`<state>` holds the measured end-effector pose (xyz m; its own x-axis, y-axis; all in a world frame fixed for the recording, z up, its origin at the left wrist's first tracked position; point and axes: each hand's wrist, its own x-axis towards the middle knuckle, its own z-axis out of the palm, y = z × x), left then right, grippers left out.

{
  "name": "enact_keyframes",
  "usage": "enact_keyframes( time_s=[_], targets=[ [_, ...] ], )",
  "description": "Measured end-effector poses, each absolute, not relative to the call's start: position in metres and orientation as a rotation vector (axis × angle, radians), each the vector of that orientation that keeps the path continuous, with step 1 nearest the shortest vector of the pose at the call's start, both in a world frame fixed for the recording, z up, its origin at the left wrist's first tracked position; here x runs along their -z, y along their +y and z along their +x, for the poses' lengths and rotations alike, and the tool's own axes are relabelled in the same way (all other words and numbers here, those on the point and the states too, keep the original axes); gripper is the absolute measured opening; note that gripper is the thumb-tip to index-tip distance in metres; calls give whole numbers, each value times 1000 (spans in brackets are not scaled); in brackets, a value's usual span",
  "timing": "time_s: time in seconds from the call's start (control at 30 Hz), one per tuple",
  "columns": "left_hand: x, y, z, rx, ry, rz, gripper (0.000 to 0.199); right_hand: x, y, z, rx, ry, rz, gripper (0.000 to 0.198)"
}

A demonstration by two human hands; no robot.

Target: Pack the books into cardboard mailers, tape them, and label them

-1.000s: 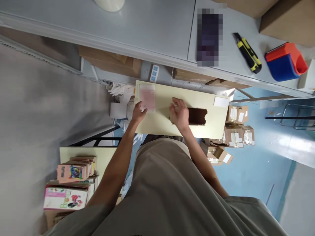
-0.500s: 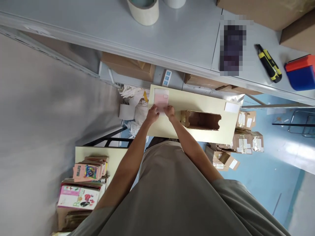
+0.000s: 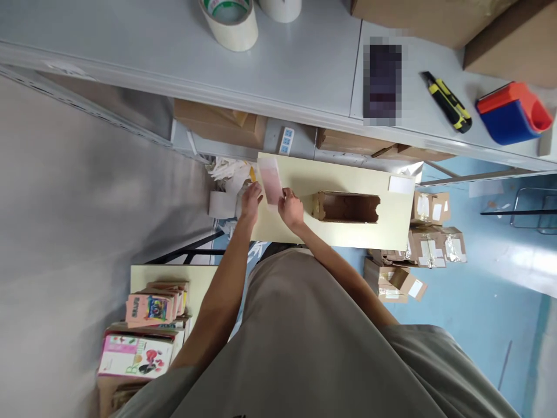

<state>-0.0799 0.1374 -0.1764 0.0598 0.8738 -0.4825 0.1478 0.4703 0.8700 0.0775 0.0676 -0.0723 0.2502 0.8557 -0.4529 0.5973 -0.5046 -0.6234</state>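
A flat pink packet point(image 3: 271, 181), pale and see-through toward its ends, is tilted over the left end of the cream tabletop point(image 3: 348, 235). My right hand point(image 3: 290, 209) pinches its right edge near the lower end. On the other side, my left hand point(image 3: 251, 202) sits just left of the packet, fingers loosely bent and apart, with nothing visible in it. To the right of my right hand stands an open, narrow cardboard box point(image 3: 317, 207). What the packet contains cannot be made out.
Above is a grey shelf point(image 3: 174, 52) with tape rolls point(image 3: 237, 38), a yellow-black utility knife point(image 3: 448, 103) and a red-blue holder point(image 3: 507, 116). A power strip point(image 3: 286, 141) lies behind the tabletop. Stacked books point(image 3: 134, 354) are at lower left, cartons point(image 3: 429, 247) at right.
My left hand has let go of the packet and moved left. The packet has turned and tilted in my right hand. The view has shifted slightly.
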Motion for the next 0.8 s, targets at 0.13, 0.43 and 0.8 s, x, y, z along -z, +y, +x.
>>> enact_keyframes(
  time_s=[0.13,0.43,0.8],
  targets=[
    [133,149,-77,-711,1219,911,98,40,31,94,-1088,-1281,-1951,30],
    [8,121,-19,-525,921,1156,69,17,-21,174,-1058,-821,-1610,54],
    [-53,100,79,-418,954,1844,43,7,-68,322,-628,-1373,-2025,32]
  ],
)
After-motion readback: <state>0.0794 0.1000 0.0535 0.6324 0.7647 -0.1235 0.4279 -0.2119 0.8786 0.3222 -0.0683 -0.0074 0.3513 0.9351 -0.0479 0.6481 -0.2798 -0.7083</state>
